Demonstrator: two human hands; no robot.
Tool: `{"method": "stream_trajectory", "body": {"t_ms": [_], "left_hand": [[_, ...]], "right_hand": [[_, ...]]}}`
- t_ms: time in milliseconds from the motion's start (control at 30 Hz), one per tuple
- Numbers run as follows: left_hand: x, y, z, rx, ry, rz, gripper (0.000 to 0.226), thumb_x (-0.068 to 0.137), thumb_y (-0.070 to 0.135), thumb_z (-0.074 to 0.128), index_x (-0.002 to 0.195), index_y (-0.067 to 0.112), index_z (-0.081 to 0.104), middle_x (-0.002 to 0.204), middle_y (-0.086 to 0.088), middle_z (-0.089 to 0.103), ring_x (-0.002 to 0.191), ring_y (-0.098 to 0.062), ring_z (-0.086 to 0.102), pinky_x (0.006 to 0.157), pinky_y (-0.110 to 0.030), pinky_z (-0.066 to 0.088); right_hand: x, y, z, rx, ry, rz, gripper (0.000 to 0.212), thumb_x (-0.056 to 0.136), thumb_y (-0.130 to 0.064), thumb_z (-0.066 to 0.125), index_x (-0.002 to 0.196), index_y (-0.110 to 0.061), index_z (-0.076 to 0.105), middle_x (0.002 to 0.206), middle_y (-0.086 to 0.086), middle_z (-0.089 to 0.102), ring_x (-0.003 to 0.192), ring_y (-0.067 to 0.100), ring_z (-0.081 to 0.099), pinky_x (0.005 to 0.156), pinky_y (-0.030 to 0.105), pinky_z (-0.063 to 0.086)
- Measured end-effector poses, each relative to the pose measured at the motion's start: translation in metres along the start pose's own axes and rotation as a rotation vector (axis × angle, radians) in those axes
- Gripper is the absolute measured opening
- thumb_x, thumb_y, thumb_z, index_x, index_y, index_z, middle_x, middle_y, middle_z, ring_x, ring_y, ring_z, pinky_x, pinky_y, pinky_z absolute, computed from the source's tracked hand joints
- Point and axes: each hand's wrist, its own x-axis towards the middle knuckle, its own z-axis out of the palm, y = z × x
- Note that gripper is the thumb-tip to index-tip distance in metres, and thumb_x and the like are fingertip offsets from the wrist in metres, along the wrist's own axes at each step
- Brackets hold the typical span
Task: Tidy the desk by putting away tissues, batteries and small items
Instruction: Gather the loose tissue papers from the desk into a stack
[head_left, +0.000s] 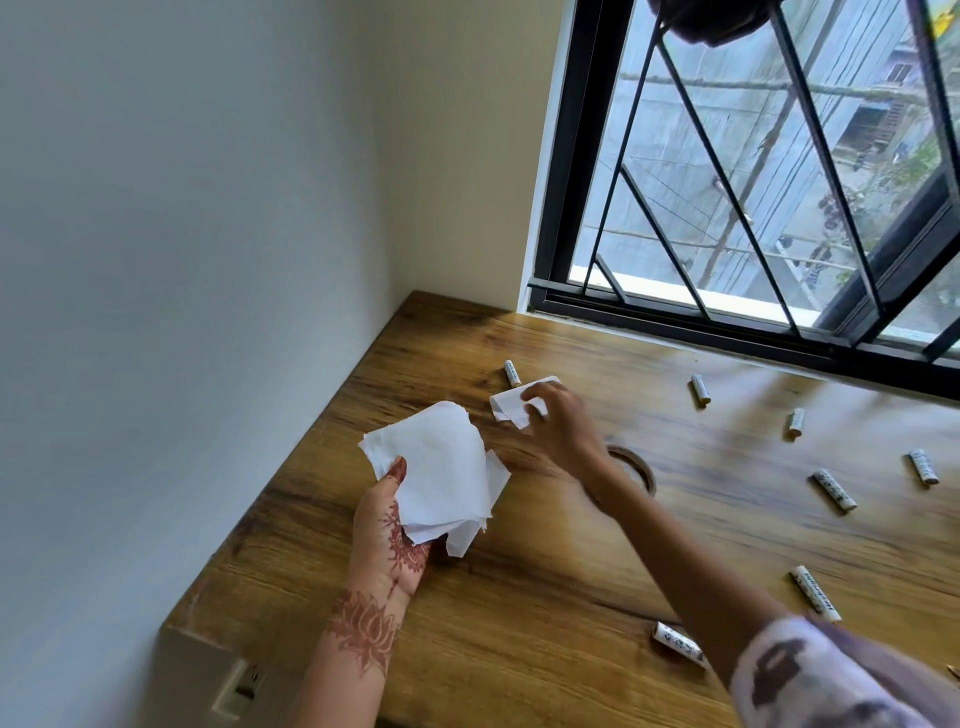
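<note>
My left hand (387, 540) grips a stack of white tissues (441, 467) above the left part of the wooden desk (519, 597). My right hand (563, 426) reaches further back and pinches one folded white tissue (511, 405) lying on the desk. Several white batteries lie scattered on the wood: one just behind the folded tissue (512, 373), others to the right (700, 389) (834, 489) and near the front (815, 593) (678, 643).
A roll of tape (641, 467) lies on the desk, partly hidden behind my right wrist. A white wall runs along the desk's left edge, with a socket (241, 688) below it. A barred window (753, 208) stands behind the desk.
</note>
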Motion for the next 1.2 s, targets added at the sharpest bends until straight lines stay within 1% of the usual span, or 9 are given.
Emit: {"method": "stream_trajectory", "body": {"t_ms": [100,200,333,533,667,800,967,1100,1200], "left_hand": [[-0.001,0.001,0.0,-0.011,-0.003,0.015,0.03,0.093,0.02,0.051,0.121,0.01,0.054,0.099,-0.008,0.065,0.089,-0.025,0.063,0.056,-0.035,0.058],[0.0,0.002,0.002,0.01,0.011,0.015,0.032,0.093,0.02,0.051,0.123,0.009,0.053,0.099,-0.008,0.065,0.089,-0.025,0.062,0.051,-0.032,0.059],[0.002,0.002,0.003,-0.009,0.009,-0.016,0.034,0.093,0.021,0.051,0.125,0.008,0.053,0.106,-0.012,0.064,0.093,-0.027,0.062,0.05,-0.032,0.058],[0.012,-0.001,0.002,0.0,0.084,-0.039,0.038,0.091,0.023,0.054,0.126,0.009,0.052,0.117,-0.014,0.061,0.097,-0.029,0.061,0.046,-0.031,0.056],[0.017,-0.003,0.006,-0.014,0.065,-0.068,0.039,0.091,0.022,0.054,0.127,0.007,0.052,0.114,-0.014,0.062,0.095,-0.029,0.062,0.05,-0.033,0.058],[0.02,-0.002,0.012,0.002,0.044,-0.063,0.035,0.091,0.022,0.054,0.123,0.007,0.054,0.1,-0.009,0.065,0.087,-0.026,0.063,0.058,-0.034,0.058],[0.024,-0.002,0.016,0.001,0.056,-0.067,0.032,0.091,0.023,0.055,0.12,0.01,0.055,0.108,-0.01,0.064,0.09,-0.026,0.063,0.059,-0.035,0.057],[0.025,-0.005,0.019,0.003,0.031,-0.047,0.033,0.092,0.023,0.053,0.122,0.009,0.054,0.101,-0.009,0.064,0.089,-0.026,0.062,0.047,-0.03,0.057],[0.024,-0.008,0.021,0.016,0.016,-0.034,0.029,0.094,0.022,0.049,0.12,0.009,0.052,0.095,-0.008,0.063,0.084,-0.024,0.061,0.045,-0.028,0.056]], "right_hand": [[0.022,0.043,-0.003,-0.157,-0.017,0.017,0.028,0.089,-0.001,0.052,0.116,-0.002,0.059,0.124,0.015,0.056,0.103,0.029,0.058,0.079,0.028,0.047],[0.035,0.068,-0.008,-0.223,-0.058,0.031,0.031,0.087,-0.001,0.055,0.117,-0.003,0.061,0.121,0.017,0.058,0.102,0.033,0.058,0.082,0.034,0.047],[0.042,0.083,-0.006,-0.285,-0.106,-0.039,0.035,0.088,0.0,0.05,0.12,-0.008,0.061,0.113,0.018,0.06,0.098,0.033,0.057,0.081,0.037,0.047],[0.046,0.094,-0.004,-0.355,-0.053,-0.084,0.023,0.087,0.0,0.055,0.106,-0.005,0.067,0.104,0.015,0.063,0.097,0.03,0.056,0.08,0.035,0.048],[0.043,0.097,-0.007,-0.427,-0.085,-0.175,0.012,0.089,-0.004,0.054,0.094,-0.003,0.065,0.095,0.014,0.063,0.09,0.028,0.057,0.07,0.032,0.047],[0.039,0.097,-0.007,-0.463,-0.099,-0.218,0.014,0.092,-0.009,0.05,0.093,-0.002,0.062,0.095,0.013,0.062,0.089,0.025,0.056,0.069,0.031,0.048],[0.035,0.082,-0.012,-0.158,-0.035,-0.039,0.009,0.086,-0.009,0.057,0.086,-0.001,0.06,0.093,0.011,0.058,0.078,0.023,0.052,0.065,0.029,0.042],[0.026,0.055,-0.025,0.187,0.086,0.161,0.01,0.082,-0.011,0.06,0.086,-0.003,0.065,0.096,0.003,0.058,0.09,0.019,0.054,0.075,0.028,0.043],[0.018,0.033,-0.042,0.408,0.05,0.254,0.011,0.083,-0.01,0.058,0.089,-0.009,0.066,0.098,0.005,0.065,0.082,0.012,0.056,0.064,0.015,0.042]]}}
